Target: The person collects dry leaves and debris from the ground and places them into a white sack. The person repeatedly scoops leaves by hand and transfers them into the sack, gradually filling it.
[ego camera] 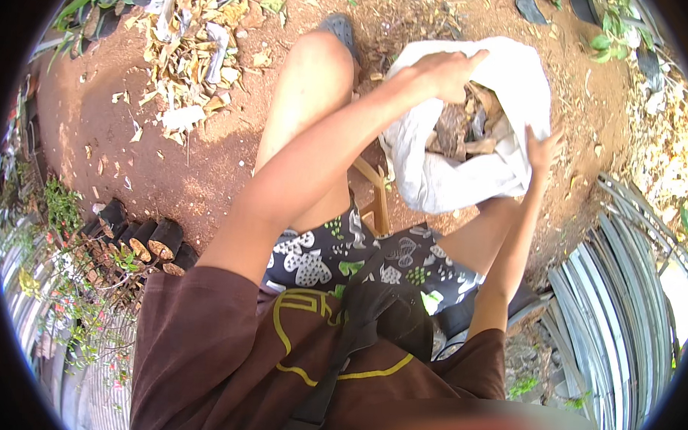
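Note:
Between my knees a white woven sack (pixel 430 181) stands with its mouth spread and its rim folded outward. Dry brown leaves and scraps (pixel 466 128) lie inside it. My left hand (pixel 448 73) reaches across to the far side of the mouth, one finger stretched out over the white rim. Its other fingers are bent down by the opening, and whether they pinch the cloth is unclear. At the sack's right side is my right hand (pixel 542 148), its fingers spread and its thumb against the sack's outer edge.
A heap of dry leaves (pixel 185 56) covers the soil at the upper left. Soil-filled black plastic bags (pixel 161 240) stand at the left. Long curved-looking strips (pixel 607 315) are stacked at the right. A wooden frame piece (pixel 380 202) shows between my legs.

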The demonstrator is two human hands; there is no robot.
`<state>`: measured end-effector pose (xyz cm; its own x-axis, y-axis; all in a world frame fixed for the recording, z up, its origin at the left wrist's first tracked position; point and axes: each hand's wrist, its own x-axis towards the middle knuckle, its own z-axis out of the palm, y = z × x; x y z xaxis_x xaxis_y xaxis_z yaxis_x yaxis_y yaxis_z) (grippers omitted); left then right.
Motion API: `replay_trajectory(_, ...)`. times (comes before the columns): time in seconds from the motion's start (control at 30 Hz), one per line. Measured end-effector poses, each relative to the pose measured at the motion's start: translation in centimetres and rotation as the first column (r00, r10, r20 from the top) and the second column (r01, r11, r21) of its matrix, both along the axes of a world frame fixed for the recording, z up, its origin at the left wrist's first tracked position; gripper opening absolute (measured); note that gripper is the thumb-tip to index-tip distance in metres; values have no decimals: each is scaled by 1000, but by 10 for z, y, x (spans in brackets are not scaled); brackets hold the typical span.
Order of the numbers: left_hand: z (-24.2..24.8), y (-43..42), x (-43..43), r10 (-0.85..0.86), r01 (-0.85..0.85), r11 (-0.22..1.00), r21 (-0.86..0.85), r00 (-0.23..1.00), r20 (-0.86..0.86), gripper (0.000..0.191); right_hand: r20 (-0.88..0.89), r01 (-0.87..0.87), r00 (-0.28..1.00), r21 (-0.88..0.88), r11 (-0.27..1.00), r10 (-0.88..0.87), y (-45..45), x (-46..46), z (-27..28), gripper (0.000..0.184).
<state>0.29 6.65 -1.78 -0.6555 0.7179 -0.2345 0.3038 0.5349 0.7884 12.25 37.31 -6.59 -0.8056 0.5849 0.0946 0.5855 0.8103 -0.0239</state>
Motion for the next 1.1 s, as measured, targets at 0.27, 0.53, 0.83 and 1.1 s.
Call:
replay_trajectory(0.27, 16, -24, -12, -158, 145, 983, 109, 980, 121, 63, -145, -118, 988, -506, 855, 51, 23, 13, -20, 31)
replay_trajectory(0.53, 28, -40, -40, -34, 29, 999, 25, 970, 242, 38, 340, 310, 936, -919, 244, 89, 63, 27, 15, 32)
replay_trajectory(0.83, 65, -41, -61, 16, -48, 954, -296, 994, -109, 24, 442, 426, 892, -891, 156, 90, 64, 27, 3, 52)
replay_trajectory(1.1, -107, 20, -199, -237, 159, 893, -422, 961, -140, 28, 392, 361, 900, -916, 176, 192, 60, 22, -1, 41)
